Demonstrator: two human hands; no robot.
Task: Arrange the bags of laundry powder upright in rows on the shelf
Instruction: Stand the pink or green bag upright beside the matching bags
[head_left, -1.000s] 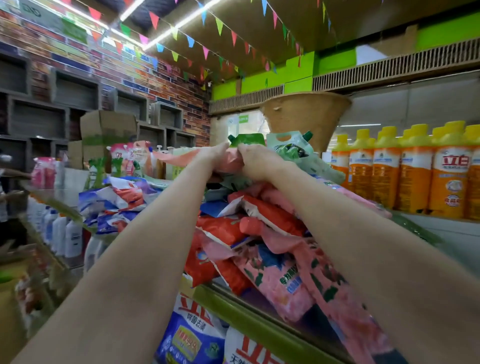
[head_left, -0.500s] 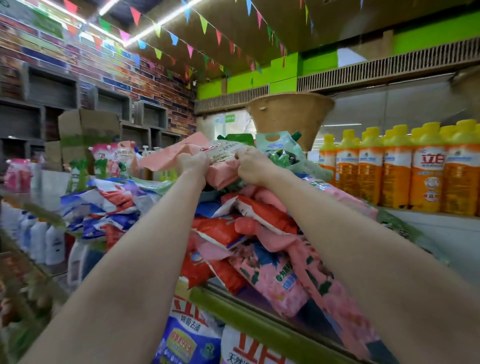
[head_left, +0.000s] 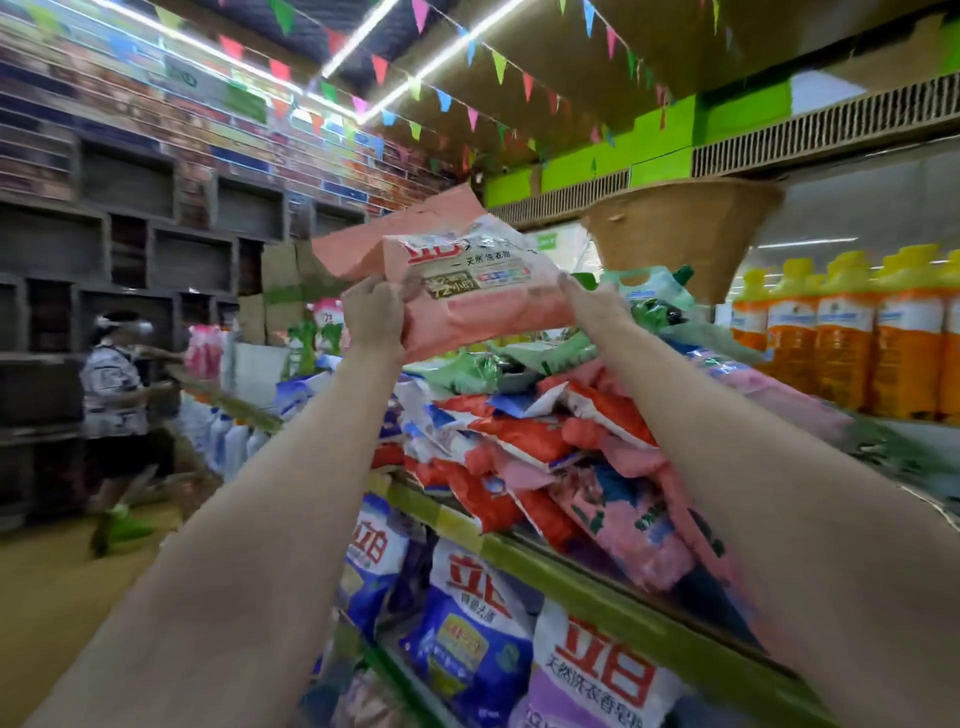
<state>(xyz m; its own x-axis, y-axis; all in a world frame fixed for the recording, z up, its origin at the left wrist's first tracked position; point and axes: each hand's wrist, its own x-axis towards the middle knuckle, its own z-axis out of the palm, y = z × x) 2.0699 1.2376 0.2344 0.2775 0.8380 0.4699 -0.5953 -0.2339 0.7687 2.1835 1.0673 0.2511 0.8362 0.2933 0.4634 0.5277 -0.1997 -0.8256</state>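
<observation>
I have the pink bag (head_left: 467, 301) lifted clear above the heap of bags (head_left: 545, 441) on the shelf (head_left: 613, 587), my left hand (head_left: 371, 317) and right hand (head_left: 589, 306) gripping its 2 ends, its long axis running crosswise and tilted, so it needs turning upright.

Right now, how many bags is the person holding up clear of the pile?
1: a pink bag, gripped by the left hand at its left end and the right hand at its right, above the jumbled pile of bags. Others may lie hidden behind it.
</observation>
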